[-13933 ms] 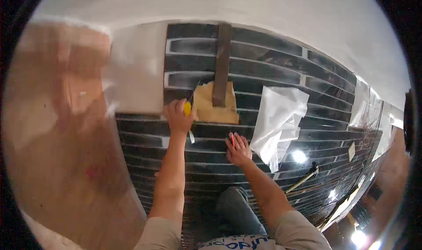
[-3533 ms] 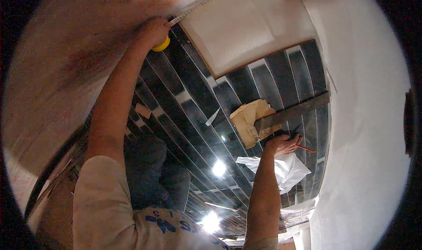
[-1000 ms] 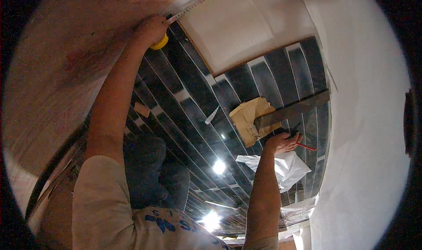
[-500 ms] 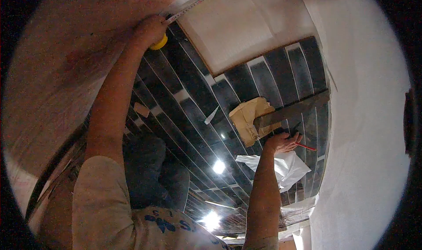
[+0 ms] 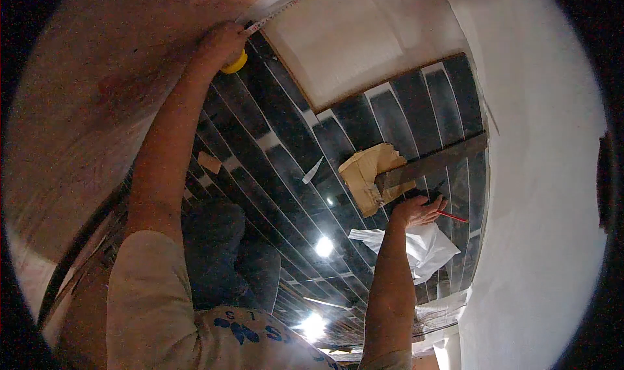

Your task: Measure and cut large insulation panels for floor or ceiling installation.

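Note:
At the upper left my left hand (image 5: 224, 45) is closed around a yellow tape measure (image 5: 236, 62). Its pale blade (image 5: 292, 4) runs out to the upper right, along the far side of a whitish rectangular panel (image 5: 344, 38); the blade's far end passes out of view. Lower on the right, my right hand (image 5: 419, 211) has its fingers curled, with a thin red pencil (image 5: 453, 216) sticking out to the right. Just under that hand lies crumpled white sheeting (image 5: 429, 250).
Dark boards with pale seams (image 5: 286, 175) make up the floor. A torn piece of cardboard (image 5: 359, 175) lies under a dark L-shaped strip (image 5: 442, 159). Nearby is a white pointed nozzle-like piece (image 5: 313, 170). Walls rise at left (image 5: 84, 129) and right (image 5: 539, 175).

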The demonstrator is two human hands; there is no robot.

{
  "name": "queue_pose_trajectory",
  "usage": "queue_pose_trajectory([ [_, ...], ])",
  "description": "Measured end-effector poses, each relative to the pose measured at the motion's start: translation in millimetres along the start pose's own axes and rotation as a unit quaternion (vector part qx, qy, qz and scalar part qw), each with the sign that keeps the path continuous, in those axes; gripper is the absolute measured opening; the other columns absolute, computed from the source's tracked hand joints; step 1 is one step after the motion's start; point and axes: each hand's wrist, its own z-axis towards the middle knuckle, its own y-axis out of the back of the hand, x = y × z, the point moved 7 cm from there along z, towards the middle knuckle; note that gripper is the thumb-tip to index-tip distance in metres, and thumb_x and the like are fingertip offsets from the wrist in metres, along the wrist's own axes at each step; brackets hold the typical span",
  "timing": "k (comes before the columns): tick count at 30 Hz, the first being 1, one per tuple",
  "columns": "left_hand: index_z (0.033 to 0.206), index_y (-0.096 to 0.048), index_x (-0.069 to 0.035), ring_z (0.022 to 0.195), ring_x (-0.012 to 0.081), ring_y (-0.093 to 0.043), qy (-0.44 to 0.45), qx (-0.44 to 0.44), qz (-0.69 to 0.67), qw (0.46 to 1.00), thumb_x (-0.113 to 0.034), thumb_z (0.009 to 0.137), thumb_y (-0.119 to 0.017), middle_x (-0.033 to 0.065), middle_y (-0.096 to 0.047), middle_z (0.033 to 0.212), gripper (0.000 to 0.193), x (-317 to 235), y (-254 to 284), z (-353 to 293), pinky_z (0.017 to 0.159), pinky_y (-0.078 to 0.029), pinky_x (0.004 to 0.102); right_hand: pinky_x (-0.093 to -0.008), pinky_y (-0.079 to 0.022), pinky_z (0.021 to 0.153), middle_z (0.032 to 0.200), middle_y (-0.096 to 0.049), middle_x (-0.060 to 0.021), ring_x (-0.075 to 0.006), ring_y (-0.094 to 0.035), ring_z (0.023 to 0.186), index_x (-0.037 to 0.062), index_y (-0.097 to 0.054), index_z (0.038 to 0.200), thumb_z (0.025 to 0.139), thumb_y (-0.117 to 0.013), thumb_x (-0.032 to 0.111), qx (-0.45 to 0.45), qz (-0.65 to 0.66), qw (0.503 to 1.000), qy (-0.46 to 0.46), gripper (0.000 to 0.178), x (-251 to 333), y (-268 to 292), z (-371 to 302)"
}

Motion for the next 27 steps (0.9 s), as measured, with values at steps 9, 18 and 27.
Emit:
queue_pose_trajectory([
  [9, 0.106, -0.075, 0.0, 0.104, 0.0424, -0.068, 0.022, 0.033, 0.048, 0.998, -0.032, 0.104, -0.048, 0.0241, -0.071, 0.116, 0.042, -15, 2, -4, 0.096, -0.052, 0.0515, -0.0548, -0.029, 0.118, 0.155, -0.049, -0.0137, -0.0355, -0.044, 0.143, 0.0089, -0.058, 0.14, 0.101, -0.042, 0.032, -0.002, -0.015, 1.0, -0.009, 0.048, -5, 1, 1],
  [18, 0.103, -0.076, 0.0, 0.098, 0.0421, -0.07, -0.047, -0.011, 0.081, 0.996, -0.029, 0.102, -0.054, 0.0246, -0.072, 0.106, 0.036, -1, -6, 2, 0.091, -0.054, 0.0513, -0.057, -0.028, 0.118, 0.157, -0.047, -0.0129, -0.035, -0.043, 0.143, 0.0101, -0.057, 0.142, 0.101, -0.043, 0.031, -0.001, -0.013, 1.0, -0.007, 0.048, -13, -7, 0],
  [27, 0.107, -0.076, -0.004, 0.101, 0.041, -0.07, 0.044, 0.038, -0.007, 0.998, -0.032, 0.102, -0.054, 0.0213, -0.073, 0.112, 0.036, -13, 2, -4, 0.092, -0.053, 0.0508, -0.0557, -0.028, 0.118, 0.156, -0.047, -0.0127, -0.0349, -0.043, 0.143, 0.0098, -0.055, 0.144, 0.102, -0.043, 0.032, 0.0, -0.014, 1.0, 0.01, 0.049, -16, -5, 2],
])
